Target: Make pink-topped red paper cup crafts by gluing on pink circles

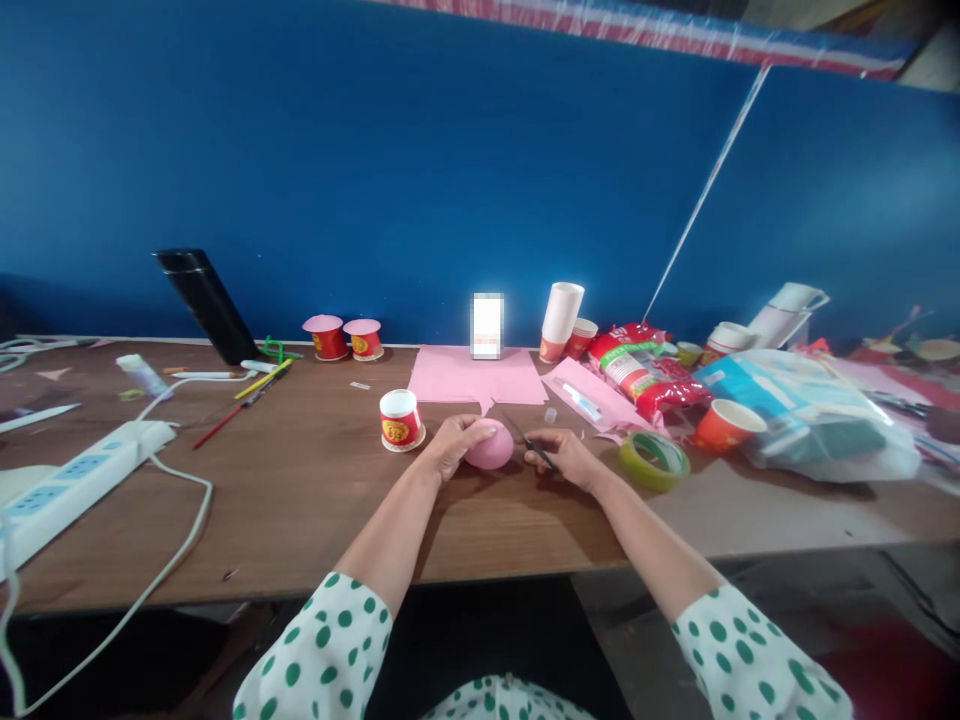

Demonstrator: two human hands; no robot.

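Observation:
My left hand (pixel 452 444) grips a rounded piece of pink paper (pixel 491 448) by its left edge, thumb on top. A thin pink strip sticks up from its upper edge. To the right, my right hand (pixel 564 457) is closed around dark scissors (pixel 534 447), whose blades point up and left, close to the paper's right edge. A red and white paper cup (pixel 401 421) stands upside down left of my left hand. Behind both hands lie pink paper sheets (pixel 450 377).
Two red cups topped with pink discs (pixel 363 338) stand at the back left. A power strip (pixel 82 480) with a looping cord lies left. On the right are green tape (pixel 654 461), a red packet (pixel 645 370), an orange cup (pixel 727 427) and a plastic bag (pixel 817 430).

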